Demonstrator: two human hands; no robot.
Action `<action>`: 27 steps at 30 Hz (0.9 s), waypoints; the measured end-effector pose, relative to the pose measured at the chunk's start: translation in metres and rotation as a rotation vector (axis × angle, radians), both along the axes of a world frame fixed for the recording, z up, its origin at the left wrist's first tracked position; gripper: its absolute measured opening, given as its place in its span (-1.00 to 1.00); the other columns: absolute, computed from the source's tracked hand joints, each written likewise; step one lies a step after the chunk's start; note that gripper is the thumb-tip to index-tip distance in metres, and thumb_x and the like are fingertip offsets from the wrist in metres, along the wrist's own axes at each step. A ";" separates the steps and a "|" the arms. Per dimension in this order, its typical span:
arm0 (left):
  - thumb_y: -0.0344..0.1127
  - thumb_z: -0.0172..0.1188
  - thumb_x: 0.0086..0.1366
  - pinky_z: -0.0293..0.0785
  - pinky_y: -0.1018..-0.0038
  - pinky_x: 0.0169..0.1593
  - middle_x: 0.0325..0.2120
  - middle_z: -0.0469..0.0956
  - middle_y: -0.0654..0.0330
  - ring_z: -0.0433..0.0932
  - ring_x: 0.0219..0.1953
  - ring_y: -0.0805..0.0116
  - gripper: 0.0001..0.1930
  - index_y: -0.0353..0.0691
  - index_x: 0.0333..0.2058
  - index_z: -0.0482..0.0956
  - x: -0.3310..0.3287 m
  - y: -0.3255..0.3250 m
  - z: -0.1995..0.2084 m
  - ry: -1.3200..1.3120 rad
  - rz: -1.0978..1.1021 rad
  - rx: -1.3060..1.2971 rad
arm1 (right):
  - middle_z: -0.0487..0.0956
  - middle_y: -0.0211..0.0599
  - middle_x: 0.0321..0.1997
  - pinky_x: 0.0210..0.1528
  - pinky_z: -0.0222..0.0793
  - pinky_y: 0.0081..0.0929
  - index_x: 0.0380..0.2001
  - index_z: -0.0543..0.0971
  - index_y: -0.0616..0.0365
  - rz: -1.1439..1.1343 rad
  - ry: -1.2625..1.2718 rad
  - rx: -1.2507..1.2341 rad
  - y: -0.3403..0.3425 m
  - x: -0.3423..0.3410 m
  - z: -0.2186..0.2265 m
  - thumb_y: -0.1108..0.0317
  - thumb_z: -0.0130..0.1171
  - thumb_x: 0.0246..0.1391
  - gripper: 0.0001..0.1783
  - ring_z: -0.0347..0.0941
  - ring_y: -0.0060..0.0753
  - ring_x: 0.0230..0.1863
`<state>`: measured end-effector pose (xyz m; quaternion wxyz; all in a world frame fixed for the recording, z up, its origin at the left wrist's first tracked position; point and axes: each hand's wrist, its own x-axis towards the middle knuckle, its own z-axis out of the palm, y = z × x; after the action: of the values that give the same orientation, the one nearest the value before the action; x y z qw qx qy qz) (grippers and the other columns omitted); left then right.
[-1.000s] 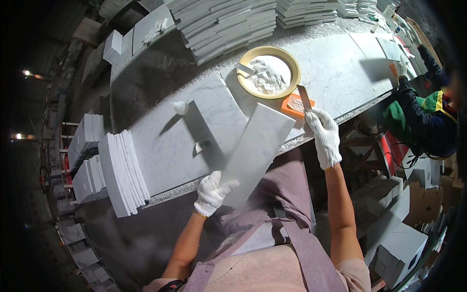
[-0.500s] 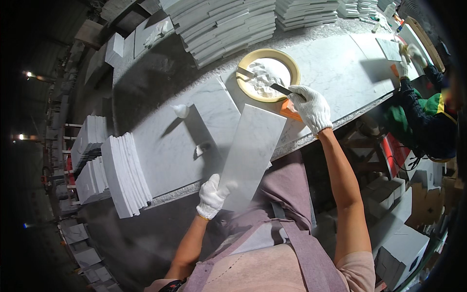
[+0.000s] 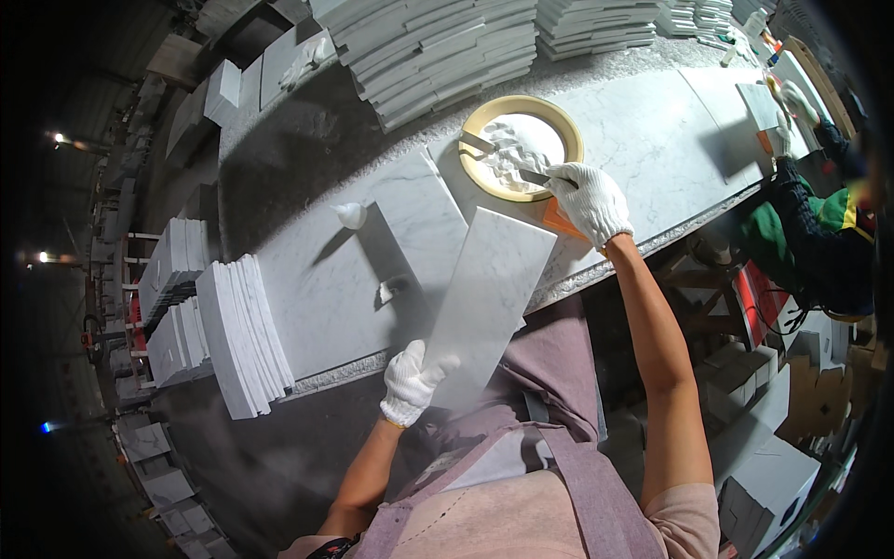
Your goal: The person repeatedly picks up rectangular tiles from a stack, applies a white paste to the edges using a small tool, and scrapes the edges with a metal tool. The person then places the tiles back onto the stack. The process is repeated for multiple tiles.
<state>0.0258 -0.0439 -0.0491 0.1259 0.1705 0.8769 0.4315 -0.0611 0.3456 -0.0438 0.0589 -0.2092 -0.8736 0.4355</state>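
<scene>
My left hand, in a white knit glove, grips the lower left edge of a long pale marble tile, which slants up over the front edge of the table. In my gloved right hand is a putty knife, its blade reaching over the near rim of a yellow bowl. White paste lies in that yellow bowl, and another flat blade rests across its left rim. An orange block-like thing sits below my right hand, partly hidden by it.
A small white nozzle-topped bottle stands on the marble slab. Stacked tiles fill the table's left end; taller stacks stand behind. At far right, a co-worker's gloved hands work near a tile.
The putty knife has dipped lower, its blade now at the paste inside the bowl's near rim. The left hand still holds the tile, almost unmoved.
</scene>
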 end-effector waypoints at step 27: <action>0.13 0.44 0.31 0.56 0.19 -0.32 -0.46 0.67 0.00 0.67 -0.43 -0.04 -0.52 -0.25 -0.20 0.68 0.014 -0.002 -0.007 0.133 0.016 0.002 | 0.62 -0.49 -0.44 -0.46 0.45 -0.72 0.11 0.72 0.24 -0.062 0.103 -0.625 -0.045 0.078 0.093 0.27 0.37 0.33 -0.63 0.43 -0.75 -0.49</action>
<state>0.0395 -0.0457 -0.0561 0.0635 0.1919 0.8843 0.4210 0.0170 0.3006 0.0490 0.0490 -0.2212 -0.6867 0.6908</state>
